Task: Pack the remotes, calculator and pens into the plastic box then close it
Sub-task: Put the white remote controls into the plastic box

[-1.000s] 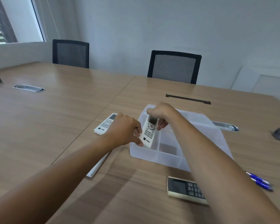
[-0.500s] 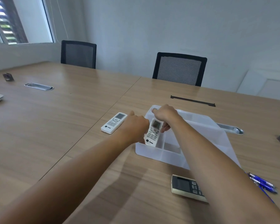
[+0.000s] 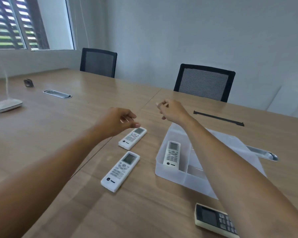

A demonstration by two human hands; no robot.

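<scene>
A clear plastic box (image 3: 169, 174) stands open on the wooden table, and one white remote (image 3: 172, 155) lies in its left compartment. Two more white remotes lie on the table left of the box, a far one (image 3: 132, 138) and a near one (image 3: 120, 171). A dark calculator (image 3: 215, 219) lies at the bottom right, partly behind my right forearm. My left hand (image 3: 117, 122) hovers just above the far remote, fingers apart and holding nothing. My right hand (image 3: 172, 109) is raised beyond the box, fingers loosely curled and holding nothing. No pens are in view.
Two black mesh chairs (image 3: 205, 82) stand behind the table. A black strip (image 3: 218, 118) lies beyond the box. Metal cable slots (image 3: 57, 94) sit in the tabletop at the left, and another (image 3: 263, 152) at the right. A white device (image 3: 6, 104) rests at the far left.
Both hands have let go of the remote, which now lies in the box's left compartment. My left hand moved left over the far remote; my right hand lifted away. The view tilted up and left.
</scene>
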